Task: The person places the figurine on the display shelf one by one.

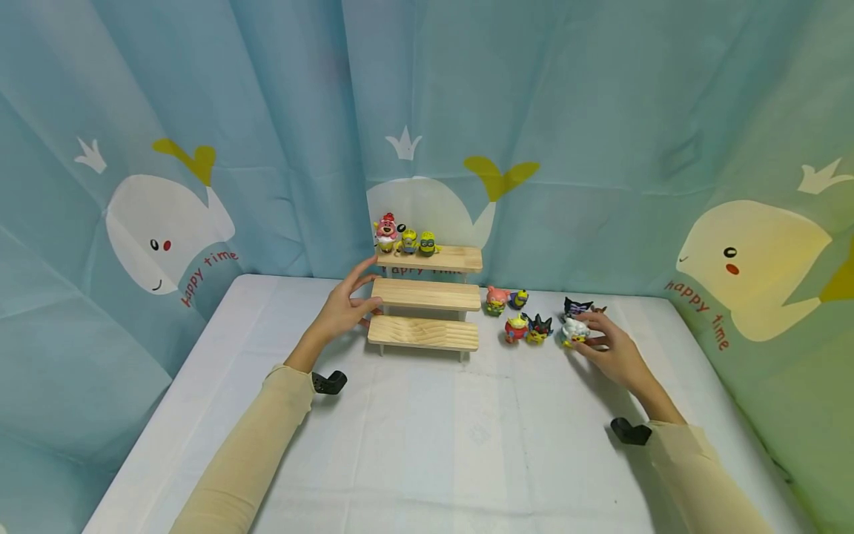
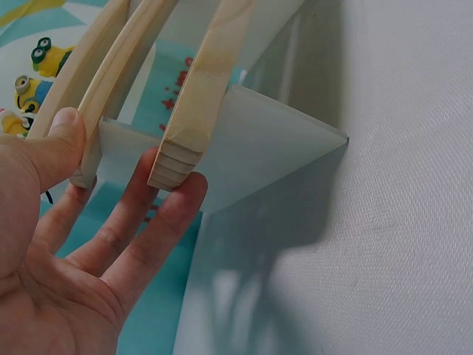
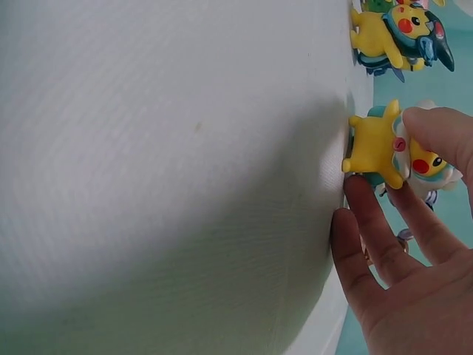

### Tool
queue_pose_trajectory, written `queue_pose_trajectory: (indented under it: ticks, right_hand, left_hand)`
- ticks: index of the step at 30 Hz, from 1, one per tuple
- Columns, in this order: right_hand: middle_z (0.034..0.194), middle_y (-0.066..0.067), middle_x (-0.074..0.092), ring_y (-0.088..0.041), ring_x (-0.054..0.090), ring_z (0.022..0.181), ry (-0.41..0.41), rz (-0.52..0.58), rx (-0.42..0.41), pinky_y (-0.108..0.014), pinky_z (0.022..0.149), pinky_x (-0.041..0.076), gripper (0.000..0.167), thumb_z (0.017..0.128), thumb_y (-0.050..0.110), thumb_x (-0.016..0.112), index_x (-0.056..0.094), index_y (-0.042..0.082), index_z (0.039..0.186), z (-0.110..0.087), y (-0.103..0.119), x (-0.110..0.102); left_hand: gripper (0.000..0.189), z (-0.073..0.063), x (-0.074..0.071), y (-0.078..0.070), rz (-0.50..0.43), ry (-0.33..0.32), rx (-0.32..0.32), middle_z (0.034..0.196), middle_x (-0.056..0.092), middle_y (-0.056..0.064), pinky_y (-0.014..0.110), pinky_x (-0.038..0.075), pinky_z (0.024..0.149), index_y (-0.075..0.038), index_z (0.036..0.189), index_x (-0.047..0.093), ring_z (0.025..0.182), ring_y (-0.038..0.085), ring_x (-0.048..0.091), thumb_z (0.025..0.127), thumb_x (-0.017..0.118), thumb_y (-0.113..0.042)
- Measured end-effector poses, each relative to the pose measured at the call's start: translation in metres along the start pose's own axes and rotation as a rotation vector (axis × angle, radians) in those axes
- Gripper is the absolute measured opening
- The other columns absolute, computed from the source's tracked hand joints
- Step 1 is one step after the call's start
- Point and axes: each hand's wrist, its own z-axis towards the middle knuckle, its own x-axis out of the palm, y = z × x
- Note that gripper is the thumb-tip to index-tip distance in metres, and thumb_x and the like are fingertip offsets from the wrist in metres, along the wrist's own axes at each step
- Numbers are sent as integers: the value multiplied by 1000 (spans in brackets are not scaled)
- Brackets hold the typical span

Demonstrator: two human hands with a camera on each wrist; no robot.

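A three-step wooden display shelf (image 1: 427,294) on pale supports stands at the back of the table. My left hand (image 1: 340,308) holds its left end. In the left wrist view the thumb lies on the middle plank and fingertips touch the end of the bottom plank (image 2: 177,159). At the right, my right hand (image 1: 610,352) pinches a yellow figurine with a white hood (image 1: 575,331) between thumb and fingers. In the right wrist view the yellow figurine (image 3: 375,144) has red cheeks, and its feet are close to the tabletop.
Three figurines (image 1: 408,242) line the top step's left side. Between the shelf and my right hand stand a pink figurine (image 1: 497,300), a red one (image 1: 516,328), a dark-eared one (image 1: 539,329) and others. A black-and-purple figurine (image 1: 577,308) is behind the pinched one. A whale-print curtain (image 1: 574,148) hangs behind.
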Motion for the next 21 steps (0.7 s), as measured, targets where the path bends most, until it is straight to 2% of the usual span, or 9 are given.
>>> queue_pose_trajectory:
  ticks: [6,14,21]
  right_hand:
    - [129,-37,59,-48,69,97,-3,2,6,-9,76,50,50,93,1,75,55,4,139,0,1,-1]
    - [125,-34,61,-44,70,92,-18,-32,40,-14,72,53,51,91,0,76,56,4,137,1,-1,-1]
    - [126,-34,61,-43,70,93,-6,-45,74,-18,70,54,52,91,2,78,56,4,138,0,1,-1]
  left_hand:
    - [78,0,0,-2,10,-4,1,163,32,22,73,53,72,-28,165,26,89,40,74,101,66,-6]
    - [81,9,-3,21,14,-14,4,164,31,19,73,54,70,-36,164,24,84,44,73,101,66,-8]
    - [80,9,-3,26,29,-14,35,164,30,21,68,57,67,-40,162,26,83,43,74,101,68,-13]
